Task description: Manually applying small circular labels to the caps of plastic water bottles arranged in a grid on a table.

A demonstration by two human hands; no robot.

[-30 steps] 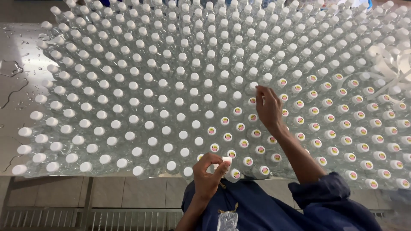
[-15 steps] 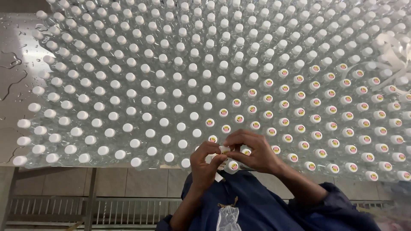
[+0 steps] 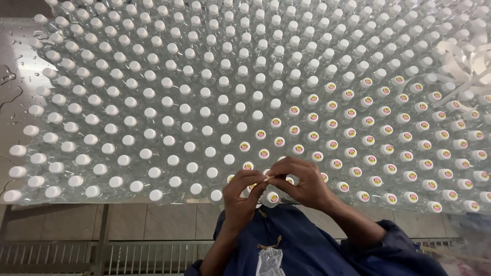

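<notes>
Left hand [image 3: 243, 197]: raised at the near edge of the table [image 3: 15, 61], fingers curled, thumb and forefinger meeting the right hand's fingertips; grip pressed together on a small white piece [image 3: 266, 178].
Right hand [image 3: 302, 183]: fingers bent inward, tips pinching the same white piece from the other side.
White piece: tiny, mostly covered by fingertips (kind not determinable; only a pale sliver shows).
Capped bottles [image 3: 153, 112]: clear bottles with plain white caps, standing upright and packed touching in diagonal rows across the left and middle of the table.
Stickered bottles [image 3: 388, 133]: same bottles with a small round coloured sticker on each cap, filling the right and near-centre rows; sticker design too small to read.
Bottle below hands [image 3: 272, 197]: stickered cap, partly hidden by the fingers.
White strips [image 3: 463, 64]: loose curled bands lying over the bottles at far right, cut off by the frame edge.
Table: metal surface with water drops, bare only at far left.
Sleeves [image 3: 368, 245]: dark blue, cut off at the bottom.
Clear bag [image 3: 269, 261]: at the chest, contents not discernible.
</notes>
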